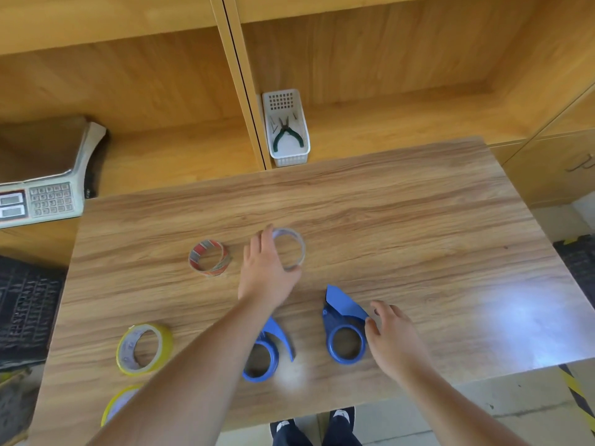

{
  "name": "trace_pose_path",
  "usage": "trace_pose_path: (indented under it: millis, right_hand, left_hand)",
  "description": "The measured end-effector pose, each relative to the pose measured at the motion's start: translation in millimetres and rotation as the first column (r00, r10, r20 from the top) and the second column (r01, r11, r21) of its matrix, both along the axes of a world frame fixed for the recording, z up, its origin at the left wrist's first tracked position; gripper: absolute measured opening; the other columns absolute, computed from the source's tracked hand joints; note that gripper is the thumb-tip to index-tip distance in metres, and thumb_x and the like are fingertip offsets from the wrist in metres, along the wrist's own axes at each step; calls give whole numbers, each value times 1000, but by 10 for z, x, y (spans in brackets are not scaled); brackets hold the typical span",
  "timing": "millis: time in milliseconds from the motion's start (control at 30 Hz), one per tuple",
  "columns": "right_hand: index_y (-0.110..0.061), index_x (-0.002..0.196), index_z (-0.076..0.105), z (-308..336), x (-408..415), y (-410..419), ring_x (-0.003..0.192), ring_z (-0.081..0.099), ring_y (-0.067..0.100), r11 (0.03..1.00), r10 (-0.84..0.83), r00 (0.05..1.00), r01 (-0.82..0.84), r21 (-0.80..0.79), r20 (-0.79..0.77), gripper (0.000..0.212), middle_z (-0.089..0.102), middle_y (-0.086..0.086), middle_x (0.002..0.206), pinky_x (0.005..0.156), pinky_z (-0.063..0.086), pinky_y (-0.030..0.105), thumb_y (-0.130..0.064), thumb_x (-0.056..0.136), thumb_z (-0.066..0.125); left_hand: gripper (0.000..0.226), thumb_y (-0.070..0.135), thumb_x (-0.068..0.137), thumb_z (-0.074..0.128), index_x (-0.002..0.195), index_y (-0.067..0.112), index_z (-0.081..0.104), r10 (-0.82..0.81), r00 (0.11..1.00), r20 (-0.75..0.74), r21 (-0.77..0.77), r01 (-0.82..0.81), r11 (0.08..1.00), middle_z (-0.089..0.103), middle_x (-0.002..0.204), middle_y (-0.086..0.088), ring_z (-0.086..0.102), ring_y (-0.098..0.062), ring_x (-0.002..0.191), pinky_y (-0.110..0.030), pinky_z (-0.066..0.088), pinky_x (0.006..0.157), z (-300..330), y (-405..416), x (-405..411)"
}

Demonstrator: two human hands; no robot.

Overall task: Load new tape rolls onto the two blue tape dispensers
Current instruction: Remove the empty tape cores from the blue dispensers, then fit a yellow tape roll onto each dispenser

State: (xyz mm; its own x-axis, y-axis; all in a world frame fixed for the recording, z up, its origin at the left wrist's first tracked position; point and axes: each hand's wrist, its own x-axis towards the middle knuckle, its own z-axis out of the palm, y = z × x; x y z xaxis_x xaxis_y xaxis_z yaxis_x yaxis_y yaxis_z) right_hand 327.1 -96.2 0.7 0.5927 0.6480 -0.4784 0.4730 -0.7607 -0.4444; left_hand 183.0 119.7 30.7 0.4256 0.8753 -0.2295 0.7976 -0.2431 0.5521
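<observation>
Two blue tape dispensers lie flat near the table's front edge: the left dispenser, partly under my forearm, and the right dispenser. My left hand closes its fingers and thumb around a nearly used-up clear tape roll at mid-table. My right hand touches the right dispenser's right side, fingers apart. A second near-empty roll with a red and grey core stands to the left. A full yellow tape roll lies at the front left, and another yellow roll shows partly at the table edge.
The wooden table stands before wooden shelves. A white basket with green-handled pliers sits on the shelf behind. A weighing scale is at the far left. My shoes show below the front edge.
</observation>
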Motion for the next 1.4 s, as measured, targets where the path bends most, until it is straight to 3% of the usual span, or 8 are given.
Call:
trace_pose_path:
  millis: [267,700,900,1067,1233,1400]
  right_hand:
    - [-24,147,47,-121,29,128,130,52,20,999,-35,999,35,8,13,46,55,-4,144,103,48,39,-36,102,46]
    - [-23,146,48,-174,37,186,125,56,22,998,-65,998,66,-3,17,46,56,-3,143,101,48,38,-36,101,48]
    - [-23,146,48,-105,-31,210,127,54,22,999,-44,998,44,-1,49,46,56,-2,143,101,47,37,-35,102,48]
    - [-21,141,53,-21,-199,225,124,49,25,1000,1,992,-5,28,125,43,59,-1,136,104,43,36,-33,100,54]
    - [-16,133,59,71,-583,368,115,50,28,992,51,985,-69,105,164,39,62,4,128,100,44,39,-24,95,62]
    - [-17,139,55,132,-1064,570,128,45,30,985,122,984,-136,102,130,45,58,6,136,109,38,43,-27,96,59]
  left_hand:
    - [103,25,82,81,162,18,16,13,998,-62,-101,-19,995,33,160,-2,31,-27,149,-44,37,119,-322,406,177]
    - [101,22,85,81,162,20,16,54,995,-81,-165,-67,984,33,160,-4,30,-28,149,-45,39,117,-665,497,212]
    - [109,31,83,81,162,32,6,29,990,-140,-162,-52,986,8,173,2,15,-27,157,-50,37,120,-579,436,101]
    - [94,38,84,74,158,32,17,12,998,-65,-23,-13,1000,25,164,4,28,-25,150,-43,35,119,-339,276,-199]
    - [92,47,86,69,159,30,16,60,995,-74,28,-58,998,25,163,3,25,-24,151,-45,35,120,-120,134,-694]
    - [84,51,85,68,154,31,26,139,987,-79,44,-136,990,36,153,4,37,-23,143,-44,40,114,-28,14,-1281]
